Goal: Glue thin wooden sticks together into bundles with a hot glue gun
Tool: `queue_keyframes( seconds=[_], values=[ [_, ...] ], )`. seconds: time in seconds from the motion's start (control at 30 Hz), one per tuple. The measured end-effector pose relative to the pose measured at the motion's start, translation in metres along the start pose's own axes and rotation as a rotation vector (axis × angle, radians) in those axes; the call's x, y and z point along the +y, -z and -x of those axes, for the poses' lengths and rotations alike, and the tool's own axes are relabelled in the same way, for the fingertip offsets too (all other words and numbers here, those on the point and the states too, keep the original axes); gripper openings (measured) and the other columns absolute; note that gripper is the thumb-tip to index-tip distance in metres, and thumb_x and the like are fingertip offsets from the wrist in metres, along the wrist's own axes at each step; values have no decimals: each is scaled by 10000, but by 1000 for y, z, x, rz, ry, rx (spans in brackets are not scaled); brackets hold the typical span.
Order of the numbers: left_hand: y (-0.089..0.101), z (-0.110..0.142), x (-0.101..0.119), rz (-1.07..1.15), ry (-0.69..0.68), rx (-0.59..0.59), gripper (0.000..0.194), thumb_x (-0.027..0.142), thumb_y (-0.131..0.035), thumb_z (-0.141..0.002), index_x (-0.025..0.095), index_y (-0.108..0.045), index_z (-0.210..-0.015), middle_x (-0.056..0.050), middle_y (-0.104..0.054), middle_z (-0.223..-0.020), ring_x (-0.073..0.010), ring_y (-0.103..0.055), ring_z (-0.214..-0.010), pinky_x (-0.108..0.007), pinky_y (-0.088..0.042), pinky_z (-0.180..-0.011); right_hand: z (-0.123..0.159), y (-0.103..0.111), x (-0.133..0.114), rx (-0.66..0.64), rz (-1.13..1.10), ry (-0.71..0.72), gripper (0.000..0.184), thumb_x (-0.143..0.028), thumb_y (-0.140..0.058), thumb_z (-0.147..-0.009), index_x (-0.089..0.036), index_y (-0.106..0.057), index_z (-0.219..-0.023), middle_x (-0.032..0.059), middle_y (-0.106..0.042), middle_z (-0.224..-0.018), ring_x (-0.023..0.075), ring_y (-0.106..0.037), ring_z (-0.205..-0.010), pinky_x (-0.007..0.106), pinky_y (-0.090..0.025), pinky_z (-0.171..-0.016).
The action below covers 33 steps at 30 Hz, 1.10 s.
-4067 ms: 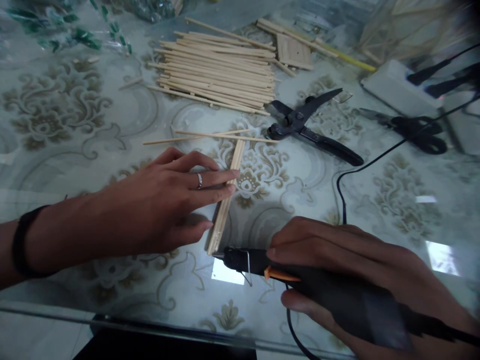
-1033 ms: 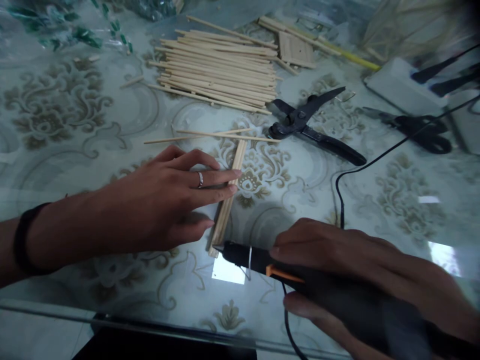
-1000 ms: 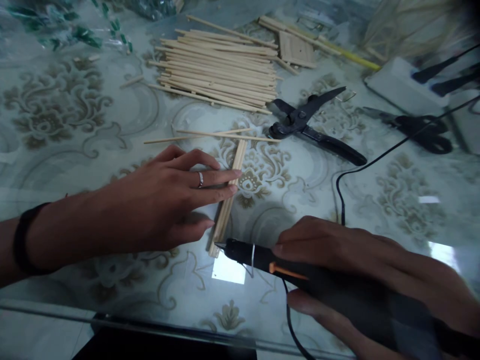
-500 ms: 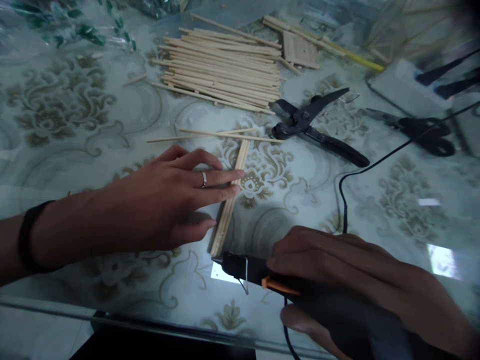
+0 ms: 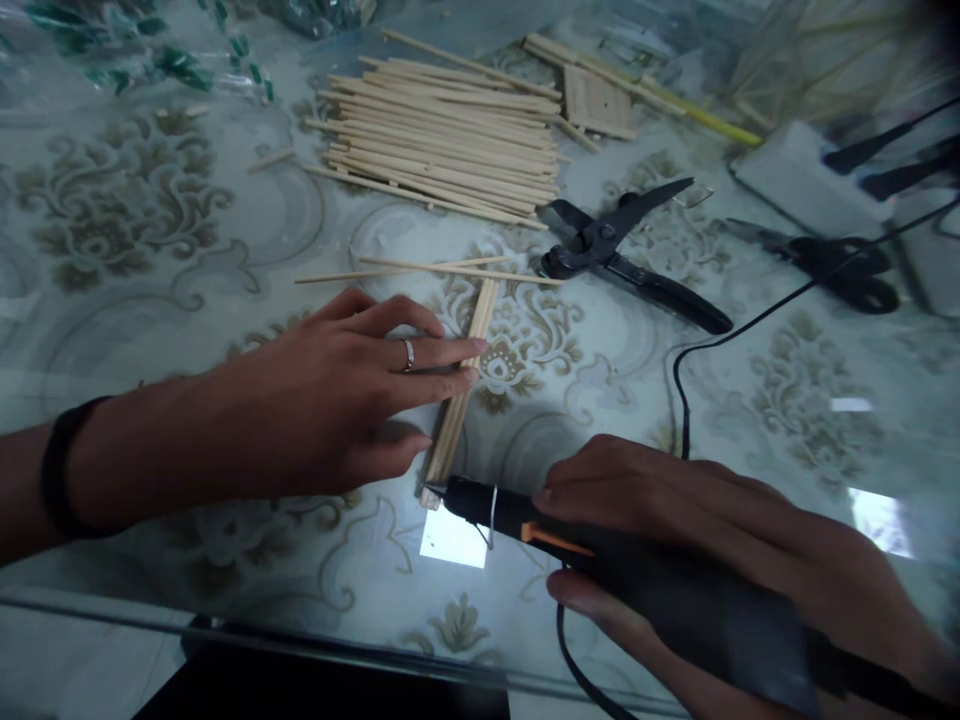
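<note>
A narrow row of wooden sticks lies side by side on the table in front of me. My left hand reaches across it from the left with fingers outstretched. Two fingertips rest on the sticks, and the thumb is by their left edge. In my right hand is a black hot glue gun with an orange trigger, the fingers closed around its body. Its nozzle points left, at the near end of the row; whether the tip touches the wood I cannot tell.
Beyond the row lie a few crossed thin sticks and a pile of sticks. Black-handled pruning shears and scissors lie to the right. A black cord curves across the table. Behind the pile is a small stick panel.
The glue gun's nozzle has moved slightly up and away from me, from the near ends of the sticks to just over them. My left hand has stayed in place.
</note>
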<state>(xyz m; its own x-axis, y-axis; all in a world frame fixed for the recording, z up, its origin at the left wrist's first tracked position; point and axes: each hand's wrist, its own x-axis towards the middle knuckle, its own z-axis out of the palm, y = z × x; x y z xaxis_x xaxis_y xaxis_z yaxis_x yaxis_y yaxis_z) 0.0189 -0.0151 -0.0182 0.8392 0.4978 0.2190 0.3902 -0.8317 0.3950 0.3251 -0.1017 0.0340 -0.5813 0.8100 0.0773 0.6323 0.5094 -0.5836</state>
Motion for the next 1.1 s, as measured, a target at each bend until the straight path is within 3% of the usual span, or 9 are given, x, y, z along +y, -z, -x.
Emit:
queue_keyframes(
  seconds=[0.2,0.53,0.93,1.1],
  values=[
    [0,-1,0,-35,-20,1,453,221,-641,-1059,193,-709,-1506,-77,-726,-1695,-378,-681,-1495,-561,-495,-1164,2,-2,8,44,-46,10,61,-348,-680,-1152,-344,-648,-1204,12,-820,-1043,235,-824,-821,355,-643,-634],
    [0,0,1,-63,-16,13,464,210,-695,-1038,202,-720,-1501,-79,-742,-1673,-352,-672,-1490,-538,-503,-1176,-11,-3,2,74,77,20,40,-373,-594,-1206,-338,-578,-1192,-22,-802,-978,179,-810,-754,292,-633,-601],
    [1,2,3,-37,25,-8,478,157,-632,-1087,237,-685,-1555,-56,-697,-1727,-330,-644,-1531,-528,-492,-1194,-8,-3,8,152,24,-17,45,-380,-631,-1193,-344,-615,-1169,-35,-796,-992,181,-813,-760,299,-652,-620],
    [5,3,2,23,-17,25,379,180,-644,-1076,285,-780,-1413,-75,-666,-1747,-356,-665,-1494,-554,-521,-1197,-12,2,8,59,-88,4,67,-292,-705,-1102,-297,-648,-1068,-52,-788,-925,148,-790,-712,272,-605,-600]
  ],
)
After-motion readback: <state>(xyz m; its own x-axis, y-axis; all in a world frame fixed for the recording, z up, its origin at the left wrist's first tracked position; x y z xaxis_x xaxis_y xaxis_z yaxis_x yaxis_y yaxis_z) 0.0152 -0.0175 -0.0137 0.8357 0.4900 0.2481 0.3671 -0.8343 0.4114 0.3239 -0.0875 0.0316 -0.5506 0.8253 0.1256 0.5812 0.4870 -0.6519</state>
